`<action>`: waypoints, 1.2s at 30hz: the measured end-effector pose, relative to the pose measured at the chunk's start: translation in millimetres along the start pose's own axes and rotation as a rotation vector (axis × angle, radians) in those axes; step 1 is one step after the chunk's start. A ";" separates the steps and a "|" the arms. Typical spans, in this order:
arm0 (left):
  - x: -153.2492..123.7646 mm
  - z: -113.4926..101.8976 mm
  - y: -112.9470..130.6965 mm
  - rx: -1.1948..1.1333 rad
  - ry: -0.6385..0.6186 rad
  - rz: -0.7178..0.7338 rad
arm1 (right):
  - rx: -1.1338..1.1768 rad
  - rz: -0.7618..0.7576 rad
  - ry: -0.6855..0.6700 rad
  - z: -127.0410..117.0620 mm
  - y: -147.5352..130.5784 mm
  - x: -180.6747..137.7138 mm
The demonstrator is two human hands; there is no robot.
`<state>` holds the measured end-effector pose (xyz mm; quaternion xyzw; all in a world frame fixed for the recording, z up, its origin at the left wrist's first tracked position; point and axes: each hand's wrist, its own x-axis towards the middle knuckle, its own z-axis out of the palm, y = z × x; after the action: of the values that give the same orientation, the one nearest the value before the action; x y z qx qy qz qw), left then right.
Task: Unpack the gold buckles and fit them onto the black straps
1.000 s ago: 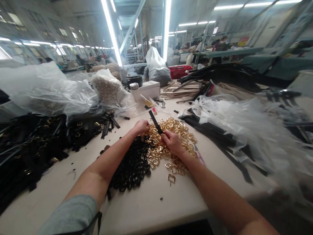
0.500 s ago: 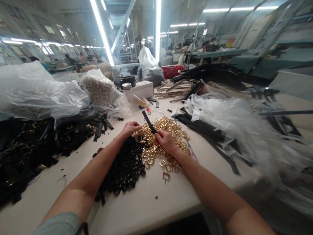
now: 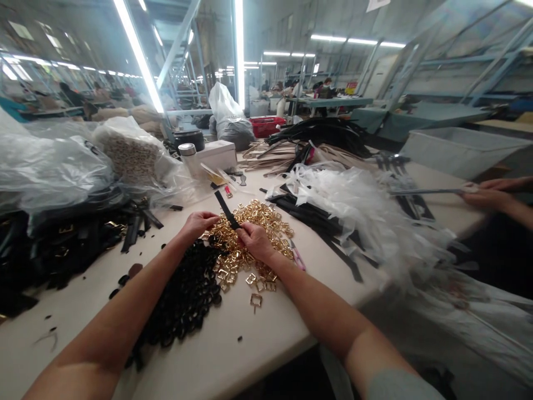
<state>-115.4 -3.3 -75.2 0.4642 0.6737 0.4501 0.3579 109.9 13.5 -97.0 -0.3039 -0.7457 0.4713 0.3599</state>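
Observation:
My right hand grips a short black strap near its lower end, above a heap of gold buckles. The strap's free end points up and to the left. At the heap's left edge, my left hand is closed, thumb and fingers pressed together; whatever is between the fingertips is too small to make out. Beneath my left forearm spreads a pile of small black loops. One loose gold buckle lies toward the table's front edge.
Black straps with buckles and plastic bags crowd the left. Pink-handled snips lie beside the heap. White plastic strips cover the right side. A co-worker's hands hold a long strip at far right.
The view has turned right, so the table scene sits farther left and a co-worker's hands now show. My hands keep nearly the same pose over the heap, the strap still in my right.

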 end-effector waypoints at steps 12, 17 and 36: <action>-30.4 -3.6 5.1 -0.048 -0.207 -0.049 | -0.007 -0.018 0.028 0.3 -3.5 -0.1; -35.3 -3.0 12.4 0.007 -0.220 -0.034 | -0.065 -0.018 0.042 -0.8 -9.6 0.2; -28.9 -186.2 -30.2 0.866 0.285 -0.169 | -0.071 -0.029 0.035 0.8 -4.4 0.6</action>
<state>-283.2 -86.6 -38.6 0.4479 0.8775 0.1559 0.0705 108.4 11.9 -93.0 -0.3137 -0.7601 0.4336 0.3686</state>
